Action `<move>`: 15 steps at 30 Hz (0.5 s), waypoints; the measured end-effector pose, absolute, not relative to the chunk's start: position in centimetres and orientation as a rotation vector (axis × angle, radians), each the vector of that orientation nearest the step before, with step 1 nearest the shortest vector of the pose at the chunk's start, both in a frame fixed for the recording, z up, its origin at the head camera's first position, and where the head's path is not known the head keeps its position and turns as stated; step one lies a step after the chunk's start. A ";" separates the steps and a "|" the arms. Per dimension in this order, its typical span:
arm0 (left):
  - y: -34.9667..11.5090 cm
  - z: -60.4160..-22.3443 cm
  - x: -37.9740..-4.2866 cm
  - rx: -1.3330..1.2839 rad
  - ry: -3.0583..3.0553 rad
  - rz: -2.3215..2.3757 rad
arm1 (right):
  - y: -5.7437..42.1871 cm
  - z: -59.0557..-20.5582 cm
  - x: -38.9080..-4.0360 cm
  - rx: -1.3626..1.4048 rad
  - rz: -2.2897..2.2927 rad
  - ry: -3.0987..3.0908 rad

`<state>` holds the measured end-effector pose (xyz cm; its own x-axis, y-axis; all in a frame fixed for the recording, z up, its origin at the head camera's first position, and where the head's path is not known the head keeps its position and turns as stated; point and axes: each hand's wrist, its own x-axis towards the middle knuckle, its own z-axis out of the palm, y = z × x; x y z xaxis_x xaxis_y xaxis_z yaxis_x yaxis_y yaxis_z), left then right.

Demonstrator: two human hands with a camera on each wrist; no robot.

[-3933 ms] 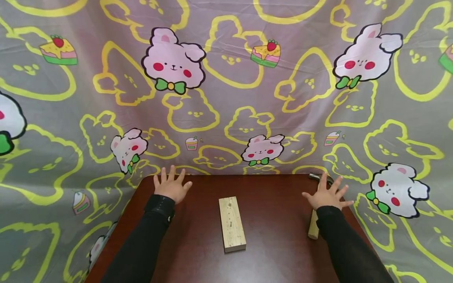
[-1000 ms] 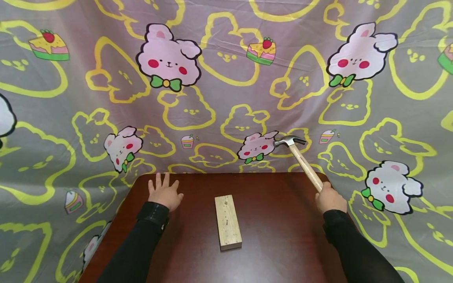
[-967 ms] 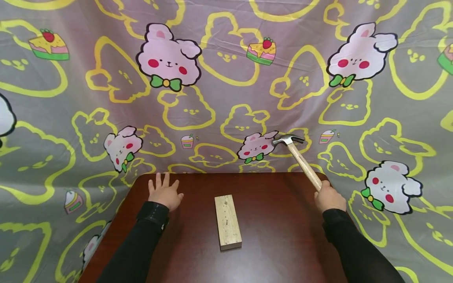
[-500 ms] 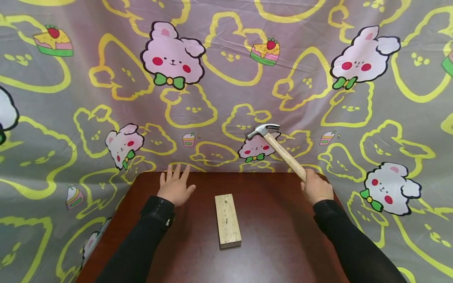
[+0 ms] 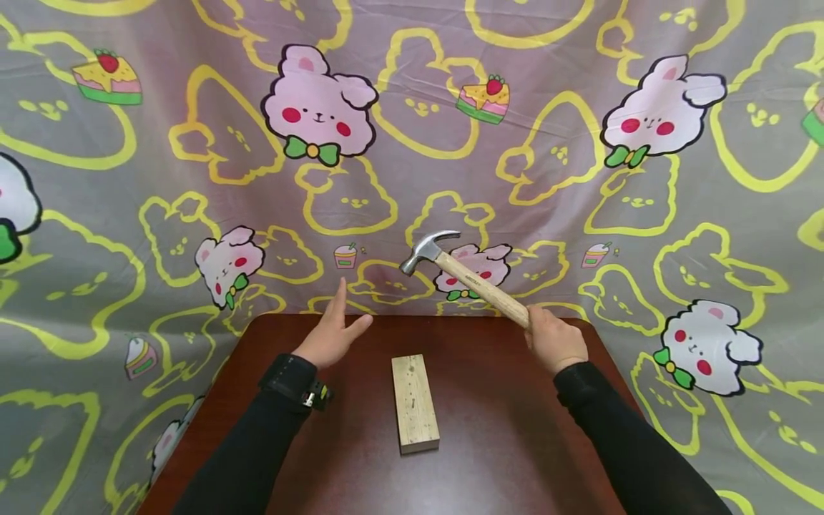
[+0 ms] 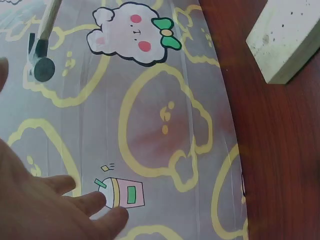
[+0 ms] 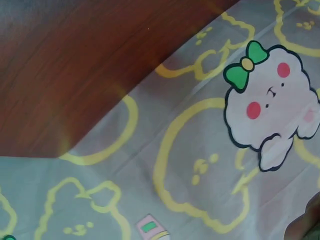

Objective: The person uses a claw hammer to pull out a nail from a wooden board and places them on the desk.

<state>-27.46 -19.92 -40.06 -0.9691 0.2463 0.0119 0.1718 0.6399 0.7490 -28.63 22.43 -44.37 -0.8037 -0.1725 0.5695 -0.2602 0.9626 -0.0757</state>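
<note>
Centre-right, we see the right hand gripping the hammer low, likely for leverage; left hand straight-fingered, empty

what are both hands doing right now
Left hand: open, holding nothing.
Right hand: closed around the wooden handle of the hammer.

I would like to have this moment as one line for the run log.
left hand: open, holding nothing | right hand: grips hammer off table | wooden block: lying on table, untouched
</note>
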 end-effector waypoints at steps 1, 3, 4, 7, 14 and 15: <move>-19.8 -40.0 -27.5 0.361 2.758 1.266 | 22.2 -44.4 -28.5 0.323 0.192 -2.513; -19.6 -39.9 -27.6 0.377 2.749 1.297 | 21.8 -44.5 -28.2 0.363 0.164 -2.495; -19.5 -39.9 -27.7 0.382 2.742 1.313 | 21.6 -44.5 -28.0 0.384 0.151 -2.484; -19.2 -40.0 -27.7 0.381 2.698 1.380 | 20.9 -44.5 -28.0 0.448 0.100 -2.446; -19.2 -39.7 -28.1 0.367 2.541 1.538 | 19.9 -44.3 -28.0 0.575 0.023 -2.333; -19.2 -39.7 -28.1 0.360 2.541 1.542 | 19.8 -44.3 -28.0 0.594 0.018 -2.313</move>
<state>-28.05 -19.18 -39.65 -0.9605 0.2783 -0.0014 0.1273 0.4436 0.8871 -28.01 19.81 -44.34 -0.6222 -0.4113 0.6661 -0.4215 0.8930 0.1578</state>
